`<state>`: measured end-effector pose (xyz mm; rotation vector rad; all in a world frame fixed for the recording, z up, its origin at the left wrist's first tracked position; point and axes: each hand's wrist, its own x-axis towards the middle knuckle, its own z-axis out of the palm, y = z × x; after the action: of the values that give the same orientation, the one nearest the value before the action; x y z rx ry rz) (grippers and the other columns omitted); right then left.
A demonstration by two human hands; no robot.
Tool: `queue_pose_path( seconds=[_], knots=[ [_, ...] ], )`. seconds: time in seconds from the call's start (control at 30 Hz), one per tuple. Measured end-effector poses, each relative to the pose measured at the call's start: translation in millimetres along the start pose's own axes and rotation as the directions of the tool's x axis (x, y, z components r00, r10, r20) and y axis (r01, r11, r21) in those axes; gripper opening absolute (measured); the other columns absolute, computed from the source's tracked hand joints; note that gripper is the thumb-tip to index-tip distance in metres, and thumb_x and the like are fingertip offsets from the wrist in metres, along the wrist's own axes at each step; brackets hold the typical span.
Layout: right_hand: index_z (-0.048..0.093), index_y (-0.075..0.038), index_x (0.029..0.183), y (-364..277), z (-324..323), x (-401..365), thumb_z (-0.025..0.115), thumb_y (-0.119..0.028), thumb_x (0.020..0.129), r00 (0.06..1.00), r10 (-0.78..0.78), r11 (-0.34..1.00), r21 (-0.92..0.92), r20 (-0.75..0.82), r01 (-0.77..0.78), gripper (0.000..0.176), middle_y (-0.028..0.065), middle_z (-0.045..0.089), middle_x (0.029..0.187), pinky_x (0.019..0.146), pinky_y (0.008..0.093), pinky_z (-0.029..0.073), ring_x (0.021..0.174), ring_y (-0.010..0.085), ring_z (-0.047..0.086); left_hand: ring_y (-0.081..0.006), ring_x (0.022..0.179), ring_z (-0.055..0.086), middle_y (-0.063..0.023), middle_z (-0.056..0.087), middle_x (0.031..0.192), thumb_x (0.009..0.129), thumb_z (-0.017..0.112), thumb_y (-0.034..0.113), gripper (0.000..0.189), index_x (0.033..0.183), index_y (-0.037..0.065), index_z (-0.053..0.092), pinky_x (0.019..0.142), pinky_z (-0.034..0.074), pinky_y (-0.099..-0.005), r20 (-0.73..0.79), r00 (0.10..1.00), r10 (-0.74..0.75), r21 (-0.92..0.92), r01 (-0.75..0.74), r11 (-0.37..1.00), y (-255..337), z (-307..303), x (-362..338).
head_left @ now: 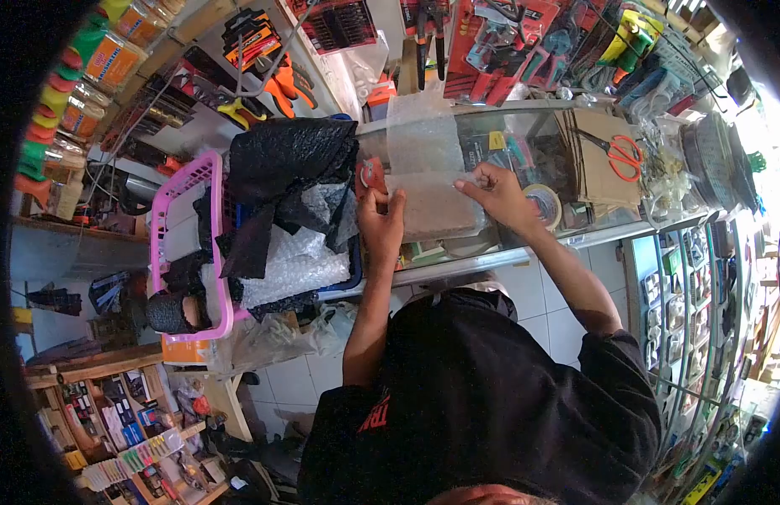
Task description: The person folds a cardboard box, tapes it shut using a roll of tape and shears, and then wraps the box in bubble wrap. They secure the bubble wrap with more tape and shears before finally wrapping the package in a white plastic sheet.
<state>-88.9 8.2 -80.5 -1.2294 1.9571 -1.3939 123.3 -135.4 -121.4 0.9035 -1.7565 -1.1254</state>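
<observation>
A sheet of clear bubble wrap (421, 139) lies across the glass counter, its near end folded over a flat brownish package (440, 220). My left hand (381, 225) grips the left edge of the wrapped package, thumb on top and fingers closed at the side. My right hand (501, 199) pinches the upper right edge of the folded wrap between thumb and curled fingers. Just beyond my left fingers lies a red tape dispenser (371, 175). A roll of tape (543, 207) sits beside my right wrist, partly behind it.
Orange-handled scissors (623, 156) rest on cardboard pieces (604, 187) to the right. At left stands a pink plastic basket (222, 244), near black wrap (289, 151) and more bubble wrap (297, 265). Packaged tools (499, 59) hang beyond the counter. The counter's metal edge (457, 268) runs before me.
</observation>
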Motion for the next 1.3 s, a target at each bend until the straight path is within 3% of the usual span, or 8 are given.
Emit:
queue_pose_path(
  seconds=[0.3, 0.4, 0.6, 0.7, 0.8, 0.9, 1.1, 1.3],
  knots=[
    [0.059, -0.004, 0.073, 9.7, 4.6, 8.5, 0.083, -0.028, 0.092, 0.996, 0.083, 0.993, 0.092, -0.03, -0.079, 0.039, -0.002, 0.052, 0.063, 0.055, 0.0305, 0.038, 0.061, 0.0069, 0.045, -0.0061, 0.068, 0.046, 0.0048, 0.055, 0.073, 0.093, 0.081, 0.016, 0.036, 0.075, 0.011, 0.051, 0.064, 0.039, -0.0277, -0.054, 0.985, -0.167, -0.159, 0.156, 0.975, 1.5, 8.2, 3.7],
    [0.055, -0.005, 0.07, 12.4, 3.1, 11.2, 0.082, -0.027, 0.093, 0.997, 0.074, 0.993, 0.098, -0.037, -0.07, 0.042, -0.0031, 0.049, 0.063, 0.054, 0.0305, 0.036, 0.061, 0.0066, 0.043, -0.0068, 0.069, 0.047, 0.0051, 0.054, 0.073, 0.092, 0.083, 0.017, 0.036, 0.075, 0.01, 0.051, 0.065, 0.039, -0.0281, 0.001, 0.963, -0.268, -0.239, 0.26, 0.935, 14.3, 5.9, 5.1],
    [0.052, -0.007, 0.069, 18.8, 5.0, 13.3, 0.082, -0.025, 0.093, 0.997, 0.076, 0.985, 0.154, -0.008, -0.074, 0.043, -0.0044, 0.047, 0.064, 0.054, 0.0302, 0.034, 0.061, 0.0066, 0.041, -0.0093, 0.071, 0.049, 0.0043, 0.054, 0.076, 0.091, 0.083, 0.015, 0.034, 0.077, 0.01, 0.052, 0.07, 0.043, -0.0292, 0.049, 0.958, -0.283, -0.163, 0.287, 0.944, 19.2, -0.1, 7.4],
    [0.052, -0.008, 0.069, 18.6, 3.1, 13.1, 0.083, -0.024, 0.093, 0.994, 0.105, 0.981, 0.162, 0.011, -0.105, 0.041, -0.0052, 0.047, 0.065, 0.054, 0.0295, 0.033, 0.062, 0.0066, 0.041, -0.0078, 0.071, 0.05, 0.0038, 0.055, 0.075, 0.09, 0.084, 0.015, 0.031, 0.079, 0.009, 0.056, 0.068, 0.043, -0.0277, -0.014, 0.96, -0.279, -0.373, 0.254, 0.892, 27.1, 7.9, 8.0],
    [0.053, -0.009, 0.07, 15.8, 1.3, 14.8, 0.083, -0.023, 0.092, 0.989, 0.14, 0.969, 0.199, 0.051, -0.148, 0.04, -0.0059, 0.048, 0.066, 0.055, 0.0289, 0.033, 0.062, 0.0063, 0.041, -0.0075, 0.072, 0.049, 0.0049, 0.055, 0.076, 0.092, 0.082, 0.013, 0.022, 0.087, 0.006, 0.061, 0.069, 0.043, -0.0279, -0.099, 0.984, -0.147, -0.359, 0.102, 0.928, 46.7, 11.3, 7.5],
    [0.054, -0.009, 0.07, 10.1, -1.7, 15.3, 0.083, -0.023, 0.092, 0.982, 0.171, 0.953, 0.238, 0.083, -0.186, 0.039, -0.006, 0.048, 0.067, 0.056, 0.028, 0.033, 0.063, 0.0059, 0.042, -0.008, 0.077, 0.055, 0.0034, 0.061, 0.081, 0.095, 0.077, 0.011, 0.01, 0.097, 0.003, 0.071, 0.074, 0.046, -0.0273, 0.053, 0.999, -0.007, -0.212, 0.018, 0.977, 19.0, 3.8, 11.0],
    [0.058, -0.009, 0.072, 13.9, -3.6, 17.9, 0.082, -0.021, 0.091, 0.962, 0.235, 0.933, 0.245, 0.138, -0.263, 0.032, -0.0056, 0.051, 0.068, 0.057, 0.0274, 0.036, 0.063, 0.0062, 0.045, -0.0102, 0.092, 0.065, -0.002, 0.072, 0.096, 0.1, 0.07, 0.016, 0.017, 0.106, 0.001, 0.078, 0.085, 0.05, -0.0271, 0.176, 0.977, -0.118, -0.219, 0.155, 0.963, 9.7, -1.6, 5.3],
    [0.063, -0.008, 0.076, 21.4, -0.6, 18.0, 0.081, -0.021, 0.091, 0.96, 0.238, 0.922, 0.278, 0.149, -0.272, 0.027, -0.0046, 0.054, 0.072, 0.061, 0.0278, 0.038, 0.068, 0.0075, 0.048, -0.0149, 0.096, 0.065, -0.0051, 0.071, 0.101, 0.103, 0.067, 0.019, 0.022, 0.107, -0.001, 0.077, 0.089, 0.049, -0.0304, 0.208, 0.975, 0.084, -0.156, -0.051, 0.986, 7.8, -9.3, -4.7]
  ],
)
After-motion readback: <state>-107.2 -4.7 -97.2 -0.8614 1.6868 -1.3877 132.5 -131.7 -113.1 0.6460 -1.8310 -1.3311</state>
